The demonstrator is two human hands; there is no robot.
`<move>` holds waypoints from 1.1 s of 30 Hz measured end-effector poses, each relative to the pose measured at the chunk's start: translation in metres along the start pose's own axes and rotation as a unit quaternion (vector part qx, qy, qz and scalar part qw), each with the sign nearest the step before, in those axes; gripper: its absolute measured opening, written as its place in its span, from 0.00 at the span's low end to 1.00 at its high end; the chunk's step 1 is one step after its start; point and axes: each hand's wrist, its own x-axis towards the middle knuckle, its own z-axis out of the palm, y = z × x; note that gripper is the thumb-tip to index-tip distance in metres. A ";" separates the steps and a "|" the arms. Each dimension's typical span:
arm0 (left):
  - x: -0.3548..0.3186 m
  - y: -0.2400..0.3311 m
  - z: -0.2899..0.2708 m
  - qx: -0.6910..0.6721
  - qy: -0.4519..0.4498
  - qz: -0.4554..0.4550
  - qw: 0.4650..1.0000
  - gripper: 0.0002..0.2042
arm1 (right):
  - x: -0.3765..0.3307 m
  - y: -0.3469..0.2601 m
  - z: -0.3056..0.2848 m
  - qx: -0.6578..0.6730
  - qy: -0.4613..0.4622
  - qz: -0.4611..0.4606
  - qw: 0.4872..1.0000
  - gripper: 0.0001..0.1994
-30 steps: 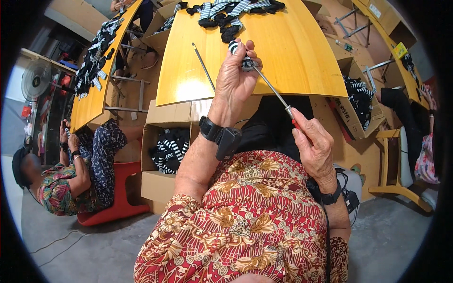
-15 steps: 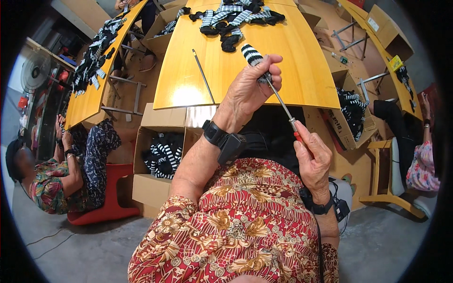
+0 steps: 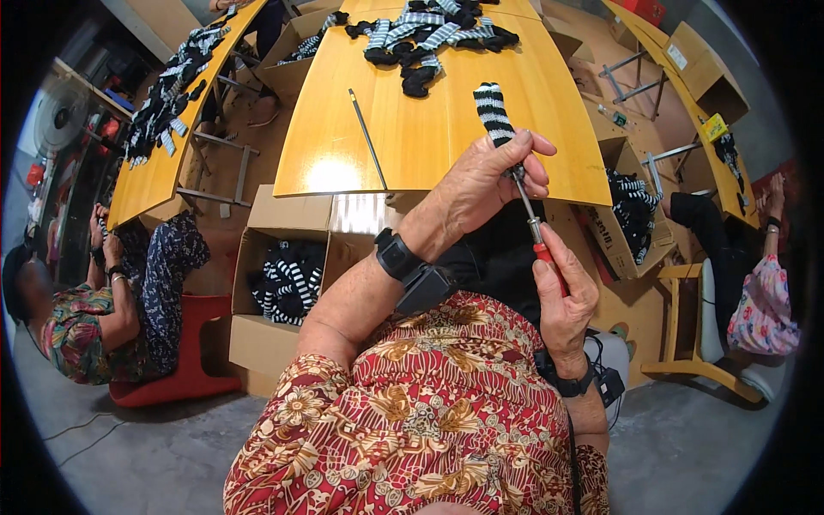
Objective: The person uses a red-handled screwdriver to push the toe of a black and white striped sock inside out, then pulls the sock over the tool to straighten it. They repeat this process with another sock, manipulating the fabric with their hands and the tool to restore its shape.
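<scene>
Over the yellow table, the left hand pinches a black-and-white striped knit tube; the right hand clasps a red-handled screwdriver!

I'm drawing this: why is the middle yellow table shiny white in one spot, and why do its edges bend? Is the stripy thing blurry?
Head view: glare on the yellow table near its front left corner, probably reflected light; head view: the fisheye lens bends straight edges; head view: the striped knit piece looks fairly sharp.
</scene>
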 end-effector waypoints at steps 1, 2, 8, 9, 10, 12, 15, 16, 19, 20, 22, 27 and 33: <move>-0.001 0.000 0.000 0.004 0.003 0.003 1.000 0.15 | 0.001 0.000 0.000 -0.004 0.000 -0.005 1.000 0.19; -0.002 0.000 0.001 0.008 0.006 0.006 1.000 0.16 | 0.002 -0.001 0.000 -0.008 0.001 -0.010 1.000 0.19; -0.015 0.013 -0.004 -0.005 0.027 0.026 0.999 0.22 | 0.004 0.000 -0.014 -0.003 -0.056 -0.019 0.998 0.19; -0.019 0.018 -0.003 -0.036 0.044 0.041 0.998 0.23 | 0.004 0.000 -0.016 0.000 -0.064 -0.021 0.998 0.19; -0.020 0.023 -0.005 -0.038 0.039 0.062 0.997 0.24 | 0.004 0.000 -0.018 0.004 -0.071 -0.022 0.997 0.20; -0.016 0.032 -0.010 -0.042 0.028 0.103 0.993 0.25 | 0.004 -0.002 -0.017 0.003 -0.083 -0.021 0.996 0.20; -0.009 0.026 -0.019 -0.083 0.038 0.140 0.986 0.20 | 0.006 -0.005 -0.014 -0.003 -0.088 -0.024 0.996 0.21; -0.008 0.026 -0.020 -0.112 0.044 0.153 0.981 0.19 | 0.005 -0.005 -0.013 0.000 -0.083 -0.031 0.996 0.21; -0.005 0.032 -0.020 -0.220 0.039 0.176 0.959 0.15 | -0.004 0.000 -0.015 0.003 -0.077 -0.029 0.997 0.21; -0.004 0.035 -0.020 -0.237 0.053 0.189 0.951 0.14 | -0.007 0.001 -0.015 0.004 -0.077 -0.025 0.997 0.21; -0.004 0.037 -0.020 -0.221 0.066 0.188 0.955 0.13 | -0.006 0.003 -0.012 0.007 -0.060 -0.028 0.998 0.20; -0.006 0.031 -0.017 -0.203 0.079 0.161 0.963 0.13 | 0.000 0.004 -0.010 0.023 -0.067 -0.010 0.997 0.20; -0.005 0.023 -0.010 -0.134 0.068 0.175 0.973 0.15 | -0.001 0.013 -0.018 0.062 -0.091 0.033 0.993 0.18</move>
